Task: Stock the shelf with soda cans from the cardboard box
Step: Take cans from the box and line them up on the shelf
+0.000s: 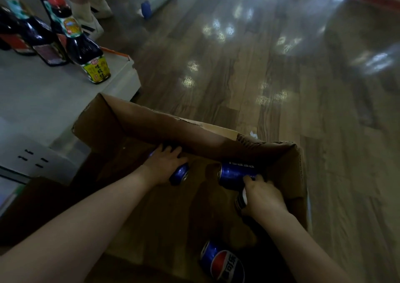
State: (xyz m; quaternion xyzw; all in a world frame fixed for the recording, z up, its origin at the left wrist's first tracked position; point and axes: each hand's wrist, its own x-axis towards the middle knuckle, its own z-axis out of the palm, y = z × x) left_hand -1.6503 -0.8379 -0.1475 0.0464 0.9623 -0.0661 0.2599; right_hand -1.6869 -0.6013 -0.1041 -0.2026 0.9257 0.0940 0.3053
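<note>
The left hand (164,163) gripped a can (180,173), the right hand (263,197) a second can (239,202); sideways holds might let either slip.

Blue cans (236,173) sideways in cardboard box (151,122)

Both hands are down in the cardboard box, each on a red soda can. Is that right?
Not red: the cans are blue. The head view shows the left hand gripping a blue can and the right hand curled onto a second blue can, both down in the cardboard box.
</note>
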